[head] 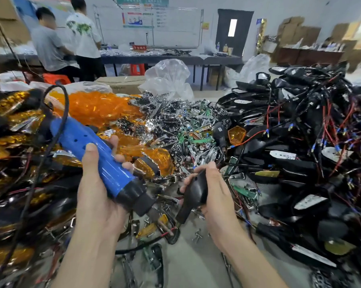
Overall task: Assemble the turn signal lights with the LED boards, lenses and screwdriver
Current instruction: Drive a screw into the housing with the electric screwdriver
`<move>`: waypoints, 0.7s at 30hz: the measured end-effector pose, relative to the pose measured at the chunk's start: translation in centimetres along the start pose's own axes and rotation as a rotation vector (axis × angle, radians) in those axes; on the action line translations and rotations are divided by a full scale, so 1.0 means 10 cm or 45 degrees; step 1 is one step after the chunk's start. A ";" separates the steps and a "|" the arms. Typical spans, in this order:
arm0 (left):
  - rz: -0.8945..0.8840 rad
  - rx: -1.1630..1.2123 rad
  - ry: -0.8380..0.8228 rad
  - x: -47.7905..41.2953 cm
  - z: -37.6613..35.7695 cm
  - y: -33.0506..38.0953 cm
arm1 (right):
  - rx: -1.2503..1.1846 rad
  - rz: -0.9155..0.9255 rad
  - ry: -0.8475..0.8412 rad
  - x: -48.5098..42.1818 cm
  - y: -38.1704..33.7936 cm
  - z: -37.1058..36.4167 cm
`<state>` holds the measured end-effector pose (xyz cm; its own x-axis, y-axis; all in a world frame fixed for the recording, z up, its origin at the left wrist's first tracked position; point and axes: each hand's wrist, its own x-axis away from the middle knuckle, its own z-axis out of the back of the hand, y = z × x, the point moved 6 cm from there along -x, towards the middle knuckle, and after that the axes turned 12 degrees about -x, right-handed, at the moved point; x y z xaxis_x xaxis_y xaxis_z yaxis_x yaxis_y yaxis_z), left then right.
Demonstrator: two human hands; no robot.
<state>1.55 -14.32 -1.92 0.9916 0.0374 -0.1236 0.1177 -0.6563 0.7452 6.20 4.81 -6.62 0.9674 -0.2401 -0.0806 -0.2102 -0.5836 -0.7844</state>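
Observation:
My left hand (96,183) grips a blue electric screwdriver (105,161) with a black nose, its tip pointing down to the right. A black cord (63,113) loops up from its rear end. My right hand (215,190) holds a black turn signal housing (193,196) by its body, stalk downward, with a red wire at the stalk's end. The screwdriver's nose sits just left of the housing, apart from it. Orange lenses (98,107) are heaped at the back left. Chrome reflectors and green LED boards (181,125) lie piled in the middle.
A tall tangle of black housings with red and blue wires (312,146) fills the right side. Assembled amber lights (15,154) crowd the left. Loose screws (197,235) lie on the grey table near the front. Two people (67,40) work at a far bench; plastic bags (167,80) stand behind.

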 end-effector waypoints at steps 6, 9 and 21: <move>-0.036 0.144 0.054 0.00 0.08 0.10 | 0.074 0.037 0.032 0.04 0.00 -0.07; -0.052 0.194 0.077 0.03 0.09 0.13 | 0.069 0.064 0.093 0.04 -0.03 -0.04; -0.157 0.060 0.108 0.05 -0.01 0.17 | 0.150 0.148 0.123 0.06 -0.05 -0.06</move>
<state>2.23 -15.36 -0.60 0.9709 0.1823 -0.1552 0.2384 -0.6773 0.6960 6.80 4.46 -5.89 0.9182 -0.3776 -0.1198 -0.2963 -0.4539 -0.8404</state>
